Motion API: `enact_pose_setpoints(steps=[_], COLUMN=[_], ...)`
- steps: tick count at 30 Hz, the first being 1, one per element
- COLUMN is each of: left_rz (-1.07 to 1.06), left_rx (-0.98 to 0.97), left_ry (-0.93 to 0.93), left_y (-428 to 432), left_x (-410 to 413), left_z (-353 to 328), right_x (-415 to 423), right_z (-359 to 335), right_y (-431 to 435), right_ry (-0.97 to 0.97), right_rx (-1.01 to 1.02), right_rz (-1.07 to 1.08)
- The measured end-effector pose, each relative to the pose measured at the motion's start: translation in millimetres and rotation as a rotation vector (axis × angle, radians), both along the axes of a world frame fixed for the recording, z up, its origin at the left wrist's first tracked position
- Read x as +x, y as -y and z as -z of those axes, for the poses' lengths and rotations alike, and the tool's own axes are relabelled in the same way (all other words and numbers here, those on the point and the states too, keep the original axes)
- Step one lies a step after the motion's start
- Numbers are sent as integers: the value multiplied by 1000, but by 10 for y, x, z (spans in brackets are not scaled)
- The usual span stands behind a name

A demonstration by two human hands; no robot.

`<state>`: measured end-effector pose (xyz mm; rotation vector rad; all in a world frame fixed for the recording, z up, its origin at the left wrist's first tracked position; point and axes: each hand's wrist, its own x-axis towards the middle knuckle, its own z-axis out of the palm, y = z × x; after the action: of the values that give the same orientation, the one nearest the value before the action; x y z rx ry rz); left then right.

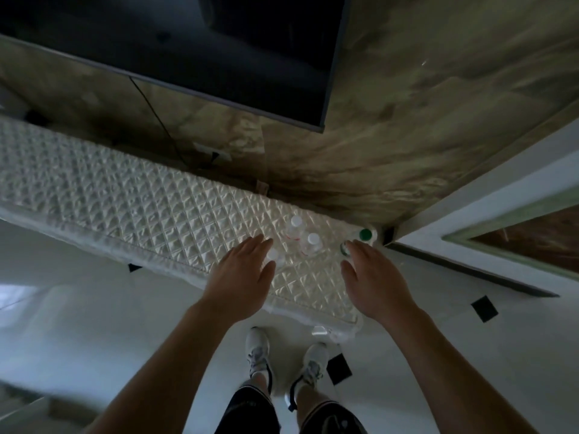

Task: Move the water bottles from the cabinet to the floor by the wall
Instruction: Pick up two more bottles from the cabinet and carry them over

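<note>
Several clear water bottles stand on the cabinet's quilted white cover (141, 211) near its right end. Two white-capped bottles (296, 221) (312, 239) stand between my hands. A third white-capped bottle (272, 254) sits right under my left hand's fingertips. A green-capped bottle (365, 234) stands at the far right corner, and another bottle (344, 248) is partly hidden by my right hand. My left hand (247, 274) hovers open, fingers spread, over the cover. My right hand (372, 277) is open too, fingertips at the partly hidden bottle. Neither hand grips anything.
A dark TV screen (188, 42) hangs on the marbled wall above the cabinet, with a cable and socket (216, 155) below it. A white wall corner (470, 195) and baseboard lie to the right. My feet (282, 355) stand on the glossy white floor with black inlay tiles.
</note>
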<state>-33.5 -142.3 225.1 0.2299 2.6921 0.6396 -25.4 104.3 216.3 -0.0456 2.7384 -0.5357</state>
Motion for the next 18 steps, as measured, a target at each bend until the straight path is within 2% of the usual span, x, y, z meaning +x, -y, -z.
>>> enact_pose_setpoints(steps=[6,10,18], left_rz=[16,-9,-70], left_rx=[32,89,162], left_ry=[78,148,184], left_y=[167,243,253], left_x=[-128,-234,-520], left_z=[667,1124,2101], right_x=[-174,-318,-578], right_z=[738,1221,2153], right_y=[148,224,235], right_ry=[58,18,53], right_rx=[-74,-167,-321], right_rz=[35,91,249])
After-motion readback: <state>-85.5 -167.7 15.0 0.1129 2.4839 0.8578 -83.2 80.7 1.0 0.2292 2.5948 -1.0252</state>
